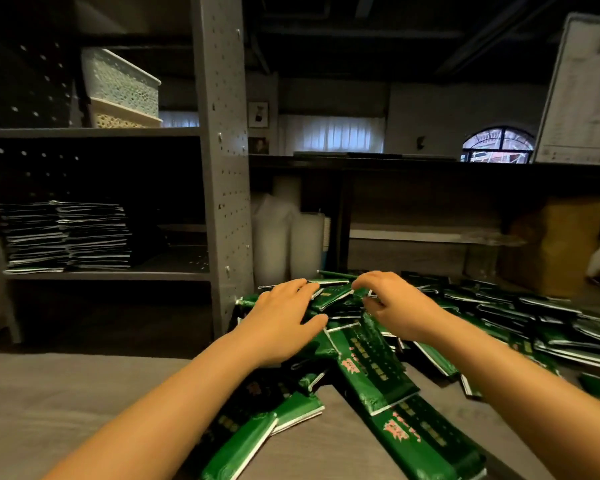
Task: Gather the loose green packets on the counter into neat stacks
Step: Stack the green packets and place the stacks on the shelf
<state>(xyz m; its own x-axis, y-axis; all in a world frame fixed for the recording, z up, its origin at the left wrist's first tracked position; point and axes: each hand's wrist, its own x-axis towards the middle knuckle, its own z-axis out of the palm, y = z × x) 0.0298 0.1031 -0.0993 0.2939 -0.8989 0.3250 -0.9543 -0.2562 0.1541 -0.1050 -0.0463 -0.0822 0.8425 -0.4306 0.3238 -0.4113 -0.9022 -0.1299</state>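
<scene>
Green packets (371, 358) lie scattered on a grey counter (66, 393), several of them nearer than the fingers, beneath both forearms. The left hand (284, 320) rests flat on the heap, fingers straight, gripping nothing. The right hand (399, 306) arches beside it, fingers curled down onto the packets; whether they pinch one cannot be told. More packets sprawl right of the fingers. Beyond and left of them, a shelf holds tidy dark stacks (66, 237). No neat stack shows on the counter, so nearly all the gathering seems left.
</scene>
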